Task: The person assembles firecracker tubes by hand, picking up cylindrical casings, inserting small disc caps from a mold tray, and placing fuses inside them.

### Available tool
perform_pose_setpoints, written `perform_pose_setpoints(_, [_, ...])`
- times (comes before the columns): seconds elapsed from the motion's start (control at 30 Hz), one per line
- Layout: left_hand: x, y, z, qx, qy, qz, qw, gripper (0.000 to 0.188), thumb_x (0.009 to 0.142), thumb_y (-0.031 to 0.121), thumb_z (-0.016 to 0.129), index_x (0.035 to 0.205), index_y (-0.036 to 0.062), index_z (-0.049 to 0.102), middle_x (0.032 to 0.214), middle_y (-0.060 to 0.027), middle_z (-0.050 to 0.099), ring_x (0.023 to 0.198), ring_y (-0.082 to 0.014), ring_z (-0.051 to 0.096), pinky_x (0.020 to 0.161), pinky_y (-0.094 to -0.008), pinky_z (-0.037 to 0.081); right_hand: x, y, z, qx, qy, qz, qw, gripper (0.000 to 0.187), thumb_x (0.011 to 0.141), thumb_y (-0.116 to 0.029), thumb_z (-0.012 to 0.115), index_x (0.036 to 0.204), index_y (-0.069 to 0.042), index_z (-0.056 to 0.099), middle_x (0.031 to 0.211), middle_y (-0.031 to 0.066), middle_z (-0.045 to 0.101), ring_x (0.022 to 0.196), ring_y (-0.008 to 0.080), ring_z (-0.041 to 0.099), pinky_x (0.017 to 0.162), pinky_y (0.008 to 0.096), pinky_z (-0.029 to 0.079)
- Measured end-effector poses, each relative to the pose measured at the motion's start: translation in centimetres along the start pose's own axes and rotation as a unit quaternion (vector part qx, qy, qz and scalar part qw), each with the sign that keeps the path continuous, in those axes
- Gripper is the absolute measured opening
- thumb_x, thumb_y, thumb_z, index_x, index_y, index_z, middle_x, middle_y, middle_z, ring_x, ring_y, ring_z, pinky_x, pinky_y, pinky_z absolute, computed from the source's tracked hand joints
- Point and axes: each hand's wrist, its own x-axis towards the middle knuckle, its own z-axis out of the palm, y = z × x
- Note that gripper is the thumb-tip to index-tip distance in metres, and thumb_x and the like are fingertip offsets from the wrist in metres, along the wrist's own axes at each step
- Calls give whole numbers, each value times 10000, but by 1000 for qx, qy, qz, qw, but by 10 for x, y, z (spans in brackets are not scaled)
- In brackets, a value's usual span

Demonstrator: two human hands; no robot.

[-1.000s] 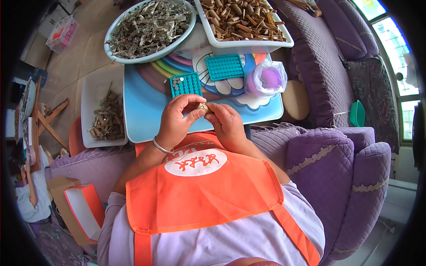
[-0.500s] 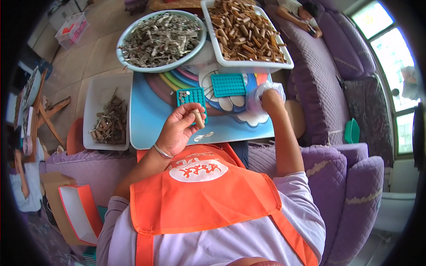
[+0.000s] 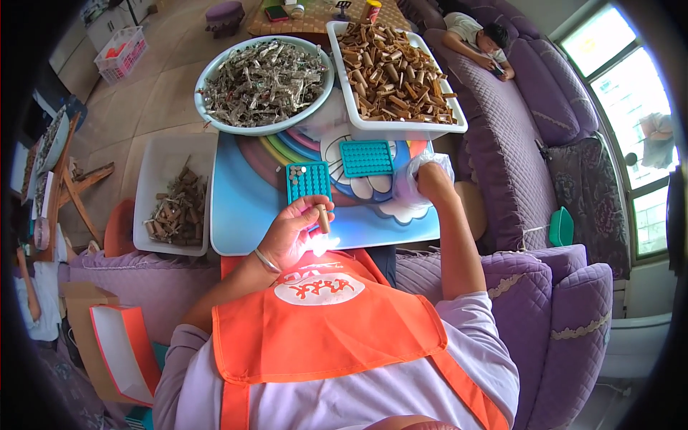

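Note:
My left hand is closed around a short brown tube, held upright above the table's near edge. Bright white light glares at the tube's lower end and hides what is there. My right hand reaches into a clear plastic bag; the bag and wrist hide its fingers. Beyond my left hand lies a teal tray with rows of small hollows and several small round discs at its far left corner. A second teal tray lies farther right, near the bag.
On the far table side stand a round tub of silvery strips and a white bin of brown tubes. A translucent bin with tubes and scraps sits left. Purple sofas flank the table; a person lies at far right.
White glare now shows under the tube in my left hand, where a clear shiny piece lay on the table before. The tube is more upright. The view has tilted slightly; my right hand stays at the bag.

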Motion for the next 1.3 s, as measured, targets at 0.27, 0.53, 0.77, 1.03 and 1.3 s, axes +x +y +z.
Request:
perform_pose_setpoints(0.27, [2, 1, 2, -23, 5, -25, 999, 193, 952, 108, 517, 1135, 80, 571, 1125, -57, 603, 1029, -171, 585, 868, -309, 484, -34, 15, -33, 85, 171, -38, 981, 122, 821, -107, 571, 881, -20, 632, 854, 177, 638, 809, 348, 618, 711, 422, 483])
perform_pose_setpoints(0.53, [12, 2, 7, -21, -15, -15, 1000, 223, 938, 83, 534, 1158, 50, 539, 1156, -114, 602, 1023, -215, 600, 874, -329, 491, -76, -86, -22, 691, 182, -55, 697, 206, 859, 50, 554, 1038, -31, 614, 816, 31, 598, 717, 116, 575, 619, 253, 469])
perform_pose_setpoints(0.77, [13, 25, 12, -42, -21, 40, 998, 206, 937, 96, 536, 1139, 54, 546, 1174, -110, 588, 1029, -218, 602, 846, -324, 507, 13, -79, -64, 799, 217, -37, 559, 94, 893, -103, 621, 922, -20, 588, 747, 22, 602, 636, 92, 557, 578, 227, 448])
perform_pose_setpoints(1.03, [22, 35, 14, -65, -52, 88, 993, 201, 942, 75, 532, 1136, 22, 542, 1101, -121, 602, 1066, -249, 588, 941, -351, 471, -42, -165, -49, 831, 17, -100, 546, 99, 864, -75, 669, 921, -30, 601, 878, 34, 647, 762, 97, 594, 685, 220, 468])
perform_pose_setpoints(1.3, [15, 43, 22, -45, -57, 94, 993, 229, 938, 104, 556, 1155, 35, 531, 1122, -115, 604, 1064, -221, 601, 885, -313, 513, -47, -181, -21, 788, 27, -120, 603, 86, 889, -66, 638, 929, -21, 576, 900, 11, 610, 734, 72, 546, 641, 195, 430])
